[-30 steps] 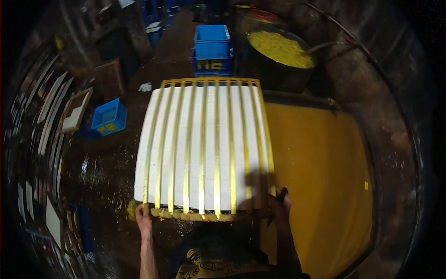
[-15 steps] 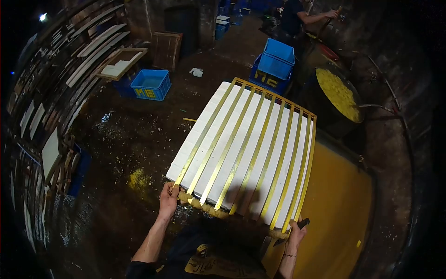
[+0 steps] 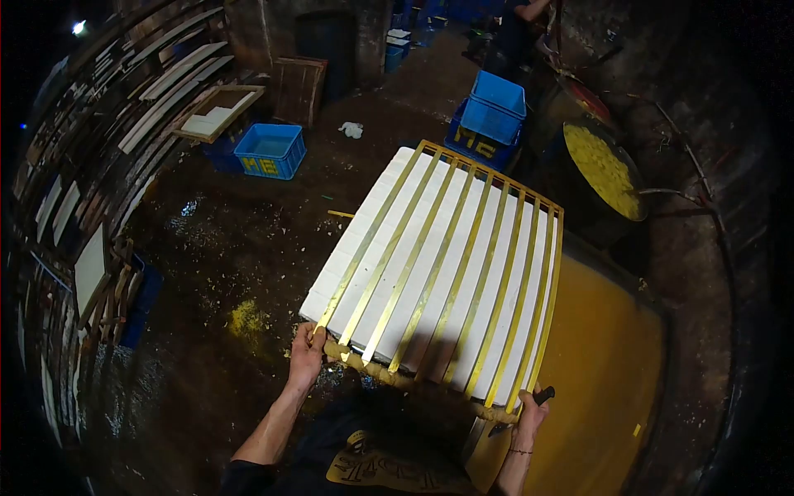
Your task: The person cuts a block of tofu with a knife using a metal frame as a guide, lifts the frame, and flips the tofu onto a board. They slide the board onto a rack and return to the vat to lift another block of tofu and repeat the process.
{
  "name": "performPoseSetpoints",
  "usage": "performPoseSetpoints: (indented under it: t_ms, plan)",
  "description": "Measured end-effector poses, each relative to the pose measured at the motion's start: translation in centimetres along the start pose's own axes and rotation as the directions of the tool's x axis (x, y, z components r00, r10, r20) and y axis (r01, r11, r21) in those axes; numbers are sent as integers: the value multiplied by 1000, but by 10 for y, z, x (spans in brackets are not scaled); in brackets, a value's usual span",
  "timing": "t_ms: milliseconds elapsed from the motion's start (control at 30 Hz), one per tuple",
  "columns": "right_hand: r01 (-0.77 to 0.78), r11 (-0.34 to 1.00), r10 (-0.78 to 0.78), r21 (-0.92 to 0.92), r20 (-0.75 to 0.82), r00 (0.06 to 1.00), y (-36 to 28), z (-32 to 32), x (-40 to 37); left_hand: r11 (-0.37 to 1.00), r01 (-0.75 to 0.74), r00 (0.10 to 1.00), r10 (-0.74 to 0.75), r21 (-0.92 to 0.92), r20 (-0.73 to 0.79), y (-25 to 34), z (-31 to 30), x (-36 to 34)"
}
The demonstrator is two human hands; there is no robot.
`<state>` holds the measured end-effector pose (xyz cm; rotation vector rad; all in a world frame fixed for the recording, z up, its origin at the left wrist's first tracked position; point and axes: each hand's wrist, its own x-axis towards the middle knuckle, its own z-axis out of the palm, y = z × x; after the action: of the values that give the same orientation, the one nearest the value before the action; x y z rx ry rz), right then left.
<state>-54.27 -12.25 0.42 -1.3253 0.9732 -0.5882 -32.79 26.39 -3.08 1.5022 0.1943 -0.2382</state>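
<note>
My left hand [image 3: 308, 351] clamped on slatted frame [image 3: 438, 264] near corner, lower centre; right hand [image 3: 529, 413] closed round other corner. Slats run away toward upper right; both hands equally near.

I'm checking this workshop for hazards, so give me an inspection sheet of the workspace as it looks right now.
Surface: dark floor, wet in patches, strewn with pale scraps and a yellow smear.
Job's things: yellow slatted frame lying over a white slab, held above the floor.
Clutter: blue crates; wooden frames on racks at left.
Hands: left hand and right hand grip the frame's near bar; the right also holds a dark-handled tool.
Cables: thin lines on the right wall, wire or rod, cannot tell.
Surroundings: yellow vat; drum of yellow matter; another person at the back.
</note>
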Motion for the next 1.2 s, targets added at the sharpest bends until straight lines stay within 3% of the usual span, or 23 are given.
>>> performPoseSetpoints:
  t_ms: [167,333,400,467,500,533,567,600,633,667,700,733,767,833,867,900,933,967,1000,1033,1100,1133,1200]
  plan:
    - [-33,999,33,7,17,999,3,-1,1,998,43,999,-44,-35,-24,16,8,-6]
    - [-27,1000,27,-3,-63,998,-10,13,-12,996,88,995,-89,-20,-55,21,9,-7]
    - [16,999,-19,-38,-67,998,-1,9,-7,996,-39,998,43,83,-44,-7,0,3]
    - [42,996,-47,-81,-70,996,16,-9,3,995,-42,998,47,93,-47,-16,-5,6]
    - [97,946,-139,-309,-118,983,27,-31,15,993,-56,997,61,100,-43,-18,-8,7]
    - [134,842,-238,-523,-138,961,33,-49,22,997,27,999,-26,66,-23,-10,-15,4]
    - [152,880,-254,-450,-175,951,10,-57,18,966,-13,997,33,260,-72,-4,-24,3]
    - [173,911,-267,-374,-216,939,-32,-60,7,966,-81,984,117,246,-133,-1,-33,5]
    - [285,872,-403,-398,-252,880,-61,-67,0,959,-153,961,201,238,-189,3,-42,9]
    - [251,888,-370,-384,-277,887,-98,-69,-16,936,-179,933,259,302,-250,11,-54,15]
    - [314,858,-462,-407,-341,819,-123,-62,-31,909,-204,900,320,364,-296,23,-59,22]
    - [330,900,-429,-286,-444,787,-144,-41,-48,961,-127,907,213,245,-364,59,-41,14]
    - [323,911,-402,-258,-372,837,-147,-58,-52,862,-252,872,399,440,-282,70,-31,13]
    - [165,982,-173,-87,-99,980,-150,-47,-76,885,-391,907,417,252,-58,82,10,5]
    - [135,990,-142,-51,-197,970,-128,-31,-78,917,-346,938,334,198,90,88,36,-8]
    - [115,993,-113,-11,-298,948,-96,-13,-79,855,-425,888,330,298,321,94,55,-20]
    - [32,999,-37,-34,-175,984,-81,3,-92,921,-327,855,194,210,481,94,75,-35]
    - [-43,996,40,-78,-48,998,-67,21,-105,910,-343,793,148,232,591,85,90,-48]
    - [-100,994,96,36,100,990,-67,39,-116,861,-468,667,194,201,719,85,102,-60]
    - [-185,974,150,129,245,958,-69,58,-127,946,-227,635,-38,233,772,99,115,-75]
    - [-278,913,171,299,338,925,-74,69,-138,927,-251,457,-142,280,878,66,117,-66]
    - [-271,913,172,305,313,934,-74,66,-138,928,-251,433,-147,276,889,60,116,-61]
    - [-77,995,47,59,403,914,-77,57,-137,916,-25,321,-372,400,871,64,125,-52]
